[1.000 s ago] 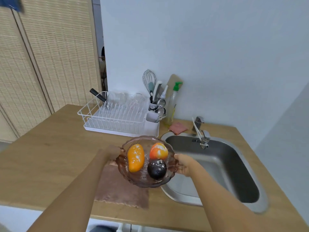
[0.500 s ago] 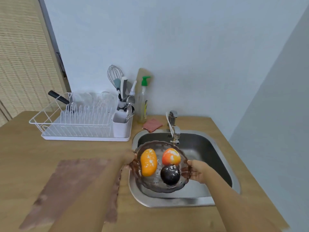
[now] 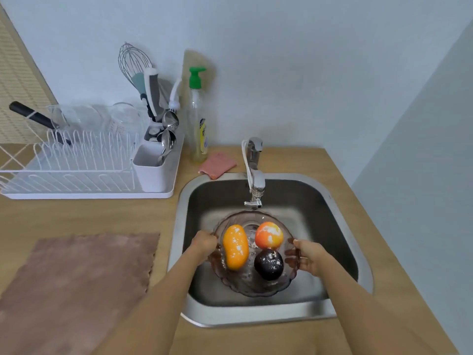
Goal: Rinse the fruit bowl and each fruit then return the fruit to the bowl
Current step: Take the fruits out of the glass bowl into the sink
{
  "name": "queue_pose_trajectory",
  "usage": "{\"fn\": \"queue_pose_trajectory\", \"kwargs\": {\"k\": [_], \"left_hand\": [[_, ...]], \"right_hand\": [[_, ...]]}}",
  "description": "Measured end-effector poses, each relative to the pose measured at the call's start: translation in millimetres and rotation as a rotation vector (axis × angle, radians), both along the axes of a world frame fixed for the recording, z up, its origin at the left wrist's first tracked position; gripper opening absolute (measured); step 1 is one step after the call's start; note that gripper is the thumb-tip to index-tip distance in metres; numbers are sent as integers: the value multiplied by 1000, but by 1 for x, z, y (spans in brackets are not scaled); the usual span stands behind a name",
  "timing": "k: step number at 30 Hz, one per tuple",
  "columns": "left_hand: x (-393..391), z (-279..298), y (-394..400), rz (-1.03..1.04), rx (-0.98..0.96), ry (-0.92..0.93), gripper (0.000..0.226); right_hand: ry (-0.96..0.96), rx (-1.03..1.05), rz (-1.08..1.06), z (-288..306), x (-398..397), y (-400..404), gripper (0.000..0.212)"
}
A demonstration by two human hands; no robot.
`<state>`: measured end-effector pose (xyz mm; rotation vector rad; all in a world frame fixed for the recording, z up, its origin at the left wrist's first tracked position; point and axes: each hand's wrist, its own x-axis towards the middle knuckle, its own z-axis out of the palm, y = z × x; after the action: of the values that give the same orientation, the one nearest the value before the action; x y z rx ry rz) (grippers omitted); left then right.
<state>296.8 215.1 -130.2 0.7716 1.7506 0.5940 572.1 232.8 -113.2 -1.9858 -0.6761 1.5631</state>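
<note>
A pinkish clear glass fruit bowl (image 3: 256, 286) sits low inside the steel sink (image 3: 340, 201), just below the tap (image 3: 254, 180). In it lie an orange mango (image 3: 235, 246), a red-orange round fruit (image 3: 268, 234) and a dark purple fruit (image 3: 268, 263). My left hand (image 3: 203, 244) grips the bowl's left rim. On the opposite side my right hand (image 3: 307, 254) grips the right rim. No water runs from the tap.
A brown cloth mat (image 3: 76, 283) lies on the wooden counter left of the sink. A white dish rack (image 3: 87, 170) with glasses and a utensil caddy stands behind it. A soap bottle (image 3: 198, 119) and a pink sponge (image 3: 217, 163) are by the tap.
Both hands carried the bowl of fruit from above the mat rightward and down into the sink, under the tap. The view swung right and closer.
</note>
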Motion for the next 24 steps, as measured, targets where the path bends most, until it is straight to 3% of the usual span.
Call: {"fn": "queue_pose_trajectory", "kwargs": {"k": [12, 24], "left_hand": [[-2, -35, 6, 95, -34, 44, 19], [-1, -55, 5, 159, -56, 4, 23]], "right_hand": [[33, -44, 3, -40, -10, 9, 15], [-16, 3, 7, -43, -19, 4, 17]]}}
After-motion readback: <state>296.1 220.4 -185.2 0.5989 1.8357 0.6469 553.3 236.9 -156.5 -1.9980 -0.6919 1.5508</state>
